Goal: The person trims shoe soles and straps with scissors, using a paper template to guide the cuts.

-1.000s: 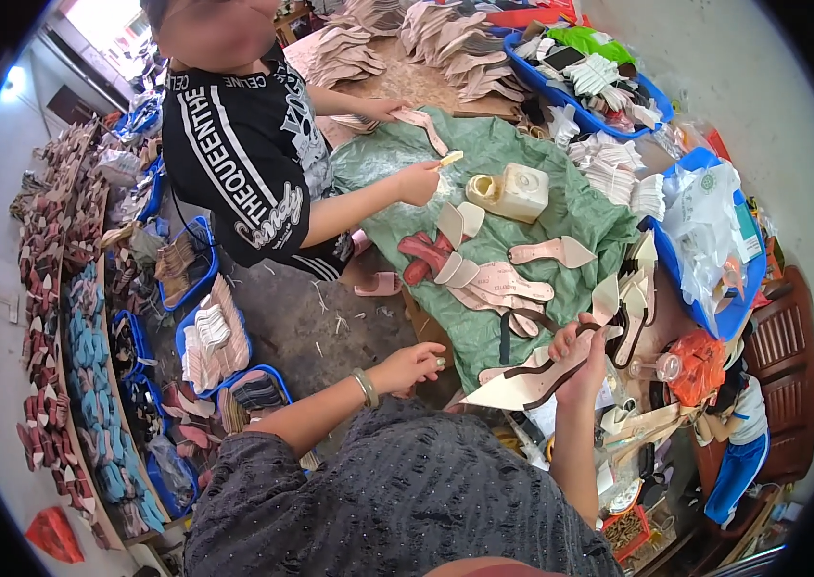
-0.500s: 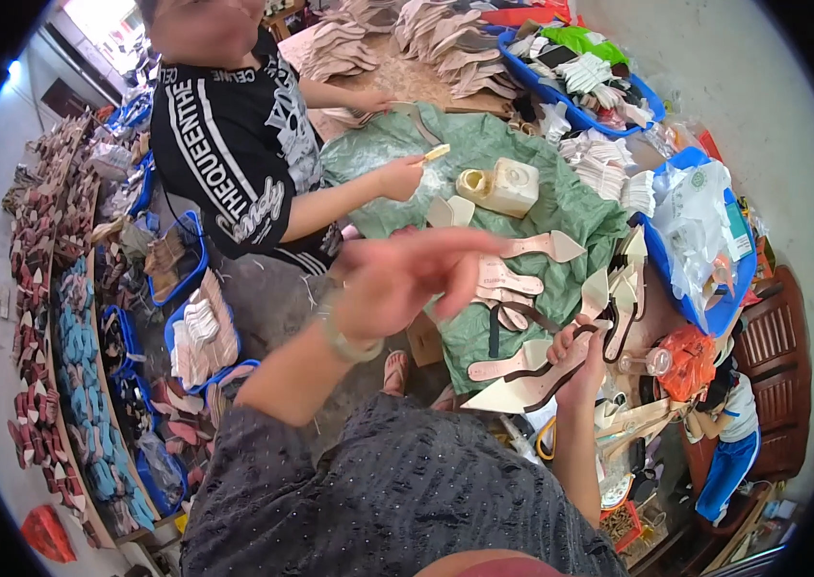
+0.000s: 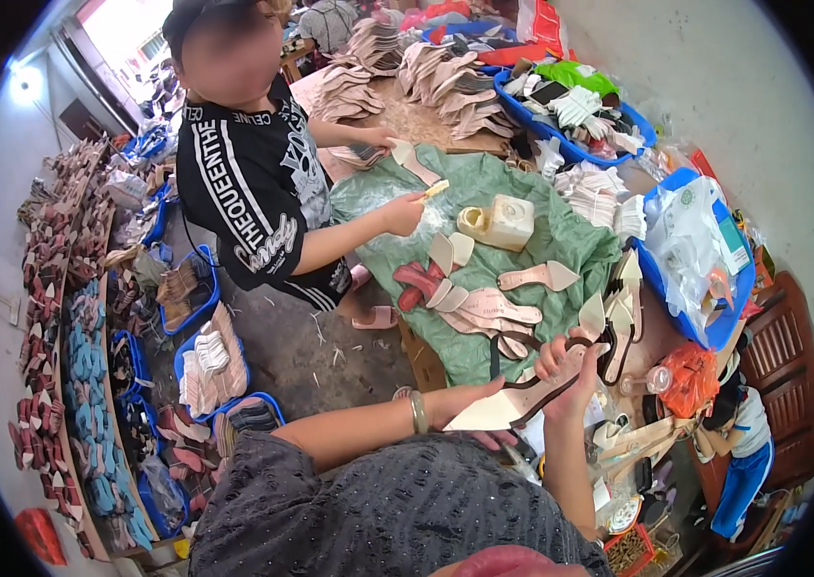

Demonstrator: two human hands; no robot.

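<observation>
Gripping: right hand [image 3: 571, 385], closed around the rear part of a pointed sole [image 3: 496, 409].
Left hand: at the sole's pale tip [image 3: 465, 402] (a bracelet [image 3: 419, 412] circles the wrist); some fingers hidden, so whether it pinches or only supports cannot be told.
Sole, position: raised between both hands, in front of the wearer's body, near the close edge of a green sheet [image 3: 575, 226]; tip toward the left hand; dark edging along one side.
Green sheet, contents: off-white container [image 3: 511, 223], mouth toward the co-worker; one loose sole [image 3: 542, 276]; overlapping pale soles [image 3: 496, 308]; crossed red pieces [image 3: 417, 284]; dark strap [image 3: 496, 356], just beside the right hand.
Right of sheet: cluster of dark-edged soles [image 3: 624, 300]; orange-red bag [image 3: 691, 370]; clear cup [image 3: 657, 380] beside the bag.
Co-worker: one hand [image 3: 404, 213] on a small yellowish tool [image 3: 436, 188], the other on a sole (tool and sole meet, or nearly so).
Desk [image 3: 386, 106], far part: stacked pale soles [image 3: 349, 88].
</observation>
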